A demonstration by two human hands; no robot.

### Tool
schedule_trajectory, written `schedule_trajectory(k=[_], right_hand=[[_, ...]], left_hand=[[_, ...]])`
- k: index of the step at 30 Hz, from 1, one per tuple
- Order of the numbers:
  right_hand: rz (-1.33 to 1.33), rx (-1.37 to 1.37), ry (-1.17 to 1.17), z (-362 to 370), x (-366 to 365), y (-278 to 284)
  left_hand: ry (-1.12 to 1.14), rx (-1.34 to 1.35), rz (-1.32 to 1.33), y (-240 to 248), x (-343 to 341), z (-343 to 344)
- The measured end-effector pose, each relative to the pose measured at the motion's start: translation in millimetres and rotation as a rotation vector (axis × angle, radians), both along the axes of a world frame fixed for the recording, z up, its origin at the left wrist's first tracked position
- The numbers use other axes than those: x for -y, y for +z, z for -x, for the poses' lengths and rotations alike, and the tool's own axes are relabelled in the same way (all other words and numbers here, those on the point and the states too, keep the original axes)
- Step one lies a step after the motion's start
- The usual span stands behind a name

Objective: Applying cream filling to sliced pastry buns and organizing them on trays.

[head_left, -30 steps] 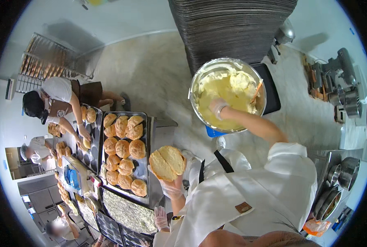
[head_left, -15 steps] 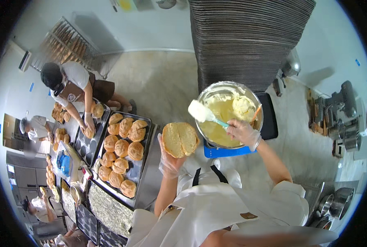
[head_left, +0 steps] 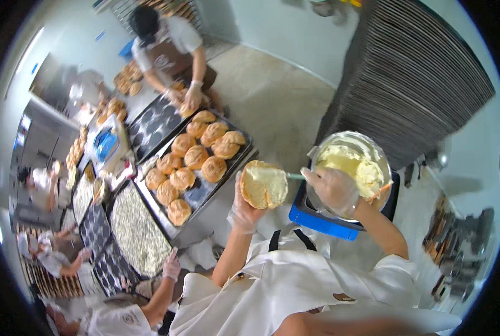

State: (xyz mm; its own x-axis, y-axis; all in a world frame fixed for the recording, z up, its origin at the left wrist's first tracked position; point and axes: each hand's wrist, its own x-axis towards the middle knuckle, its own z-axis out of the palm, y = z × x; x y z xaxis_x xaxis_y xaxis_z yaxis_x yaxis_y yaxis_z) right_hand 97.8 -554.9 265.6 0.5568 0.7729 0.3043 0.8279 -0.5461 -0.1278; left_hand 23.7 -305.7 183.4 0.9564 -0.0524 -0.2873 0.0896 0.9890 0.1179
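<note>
A split round bun (head_left: 264,193) lies cut face up in my left hand (head_left: 243,211), its crumb coated with pale cream. My gloved right hand (head_left: 335,190) grips a spatula (head_left: 296,176) by its pale green handle. The blade meets the bun's cream, and I cannot make out its outline against it. Under and beyond my right hand stands a steel bowl (head_left: 385,157) with pale yellow cream (head_left: 369,178) inside. An orange-handled tool (head_left: 380,191) leans on the bowl's right rim.
Below the bowl is a blue-edged base (head_left: 323,225). To the left, a dark tray (head_left: 241,151) carries several golden buns (head_left: 195,157). A wide tray of pale shreds (head_left: 138,229) lies nearer. Co-workers (head_left: 174,50) work around that table. Dark stacked trays (head_left: 407,84) rise behind the bowl.
My right hand has brought the spatula from over the bowl down to the bun, whose bare cut face now has cream on it. The view has turned, and a co-worker's arm appears lower left.
</note>
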Motion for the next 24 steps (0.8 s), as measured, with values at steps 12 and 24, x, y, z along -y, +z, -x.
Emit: schedule_trajectory(k=[12,24], right_hand=[[-0.406,-1.056,0.309,2.9,-163.0,-43.3],[-0.589,-1.637,-0.329,-5.4,-290.4,-110.2]], left_hand=[[0.649,-0.208,-0.132,-17.5,-193.6,128.1],[0.593,-1.577,-1.697,-159.3,-510.3,291.4]])
